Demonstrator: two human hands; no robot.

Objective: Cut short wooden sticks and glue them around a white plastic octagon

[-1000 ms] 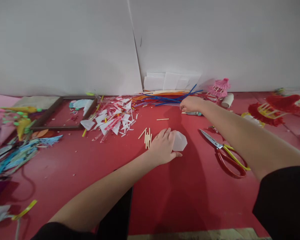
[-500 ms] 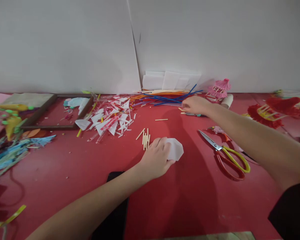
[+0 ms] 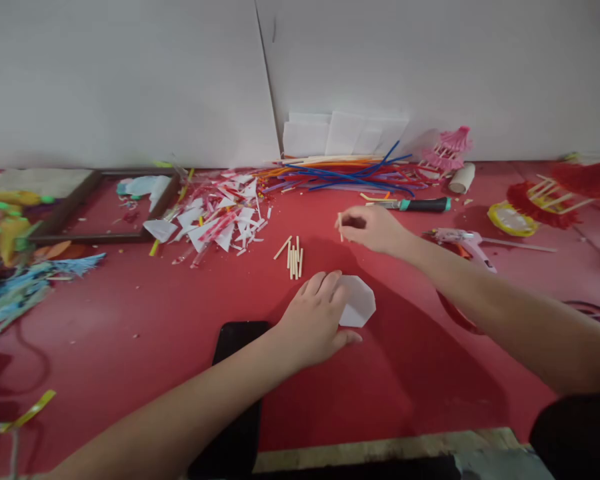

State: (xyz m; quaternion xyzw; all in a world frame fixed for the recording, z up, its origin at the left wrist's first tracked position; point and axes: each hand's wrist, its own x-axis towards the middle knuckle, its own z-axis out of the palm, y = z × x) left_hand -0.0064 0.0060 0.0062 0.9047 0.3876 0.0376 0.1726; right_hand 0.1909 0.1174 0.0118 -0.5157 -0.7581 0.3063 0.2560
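My left hand (image 3: 320, 317) is over the left side of a white octagonal paper piece (image 3: 359, 303), its bent fingers on the paper and its thumb apart near the lower edge. The parts under the fingers are hidden. Between the thumb and fingertips of my right hand (image 3: 367, 227) is a short pale wooden stick (image 3: 341, 228), held nearly upright above the red table. Several similar sticks (image 3: 295, 260) lie in a small group just beyond my left hand.
A black phone (image 3: 237, 340) lies partly under my left forearm. Paper and plastic scraps (image 3: 220, 217) spread at the back left, beside a brown frame (image 3: 95, 237). Past my right hand are blue straws (image 3: 340, 175), a dark-handled tool (image 3: 425, 205) and a pink glue gun (image 3: 465, 239). My right forearm mostly covers the scissors (image 3: 457, 313).
My right hand has come back from beside the dark-handled tool and picked up the single stick from the table. My left hand and the paper octagon have shifted slightly nearer to me.
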